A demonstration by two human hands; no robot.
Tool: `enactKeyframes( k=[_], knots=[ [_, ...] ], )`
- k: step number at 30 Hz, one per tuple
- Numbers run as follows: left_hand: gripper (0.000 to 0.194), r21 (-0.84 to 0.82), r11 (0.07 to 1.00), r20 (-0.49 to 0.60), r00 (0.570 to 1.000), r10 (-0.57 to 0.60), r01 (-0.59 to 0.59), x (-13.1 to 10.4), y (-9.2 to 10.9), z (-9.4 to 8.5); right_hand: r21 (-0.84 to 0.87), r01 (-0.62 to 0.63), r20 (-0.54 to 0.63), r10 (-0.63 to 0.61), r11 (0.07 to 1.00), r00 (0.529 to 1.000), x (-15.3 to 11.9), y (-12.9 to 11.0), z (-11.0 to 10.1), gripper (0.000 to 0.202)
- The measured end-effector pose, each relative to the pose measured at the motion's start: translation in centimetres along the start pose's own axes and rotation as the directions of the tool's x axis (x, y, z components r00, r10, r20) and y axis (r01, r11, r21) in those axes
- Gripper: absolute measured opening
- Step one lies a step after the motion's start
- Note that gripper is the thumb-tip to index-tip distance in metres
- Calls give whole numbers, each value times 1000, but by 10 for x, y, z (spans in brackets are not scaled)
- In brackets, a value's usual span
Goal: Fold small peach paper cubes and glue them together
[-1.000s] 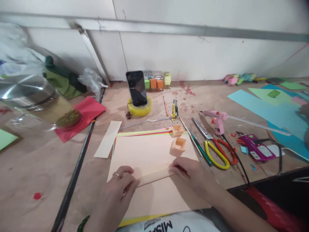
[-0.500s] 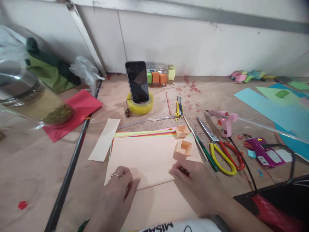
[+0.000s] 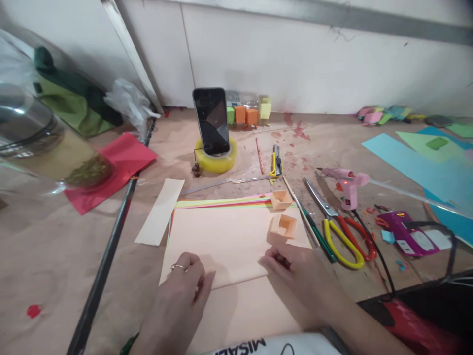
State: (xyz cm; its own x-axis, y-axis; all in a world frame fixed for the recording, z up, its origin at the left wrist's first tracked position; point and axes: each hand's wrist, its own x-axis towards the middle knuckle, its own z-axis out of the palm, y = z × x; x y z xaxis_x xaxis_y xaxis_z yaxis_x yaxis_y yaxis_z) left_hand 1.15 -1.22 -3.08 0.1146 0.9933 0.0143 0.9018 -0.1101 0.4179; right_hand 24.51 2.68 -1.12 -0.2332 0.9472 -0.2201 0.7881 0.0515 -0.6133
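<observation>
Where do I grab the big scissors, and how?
Best by both loops, the yellow handle and red handle, from the near side with the right hand. The scissors lie flat, loops toward you and pointed blades away. I'd close fingers around the loops from above, minding the black cord near the red one.

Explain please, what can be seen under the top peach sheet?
Past the far edge of the top peach sheet, coloured paper edges show, yellow and red among them; nearer the person, more peach paper. The rest is covered.
</observation>
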Motion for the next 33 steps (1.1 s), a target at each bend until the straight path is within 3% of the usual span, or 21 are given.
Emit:
enactKeyframes(
  k=[3, 6, 9, 11, 14, 16, 18, 20, 23, 26, 29, 33],
  knots=[
    [27, 73, 997, -2, 1000, 1, -1, -4, 2, 3, -40, 12, -5, -12, 999, 1000, -1, -3, -1, 16],
    [19, 218, 975, -71, 996, 46, -30, -10, 2, 7, -90, 50, -23, -52, 995, 998, -3, -1, 0, 10],
    [30, 358, 913, -39, 974, 224, -196, -12, 3, 7, -228, 178, -117, -209, 957, 971, -7, 4, 5, 8],
    [42, 379, 830, 76, 908, 412, -409, -10, 6, 3, -376, 346, -149, -425, 859, 893, -9, 6, 9, 15],
    [52, 373, 688, 207, 778, 593, -623, -6, 11, -4, -514, 622, 2, -724, 591, 690, -7, 7, 14, 16],
    [55, 385, 647, 242, 749, 617, -658, -5, 13, -6, -508, 729, 120, -800, 459, 588, -5, 6, 14, 14],
    [55, 391, 635, 268, 743, 614, -666, -5, 14, -8, -492, 765, 168, -817, 417, 552, -4, 6, 10, 15],
    [54, 395, 634, 269, 744, 612, -664, -7, 14, -9, -470, 769, 179, -807, 433, 563, -6, 10, 4, 17],
    [52, 395, 645, 223, 750, 623, -654, -14, 7, -12, -425, 745, 165, -765, 514, 622, -13, 23, -1, 19],
    [54, 392, 668, 151, 761, 631, -632, -25, -5, -15, -399, 701, 90, -735, 592, 672, -20, 38, -2, 23],
    [55, 417, 707, 73, 796, 601, -571, -34, -19, -17, -371, 677, 6, -727, 636, 687, -24, 46, -1, 25],
    [36, 432, 712, -1, 789, 614, -554, -29, -27, -20, -328, 641, -33, -687, 694, 726, -24, 40, 3, 25]
  ],
)
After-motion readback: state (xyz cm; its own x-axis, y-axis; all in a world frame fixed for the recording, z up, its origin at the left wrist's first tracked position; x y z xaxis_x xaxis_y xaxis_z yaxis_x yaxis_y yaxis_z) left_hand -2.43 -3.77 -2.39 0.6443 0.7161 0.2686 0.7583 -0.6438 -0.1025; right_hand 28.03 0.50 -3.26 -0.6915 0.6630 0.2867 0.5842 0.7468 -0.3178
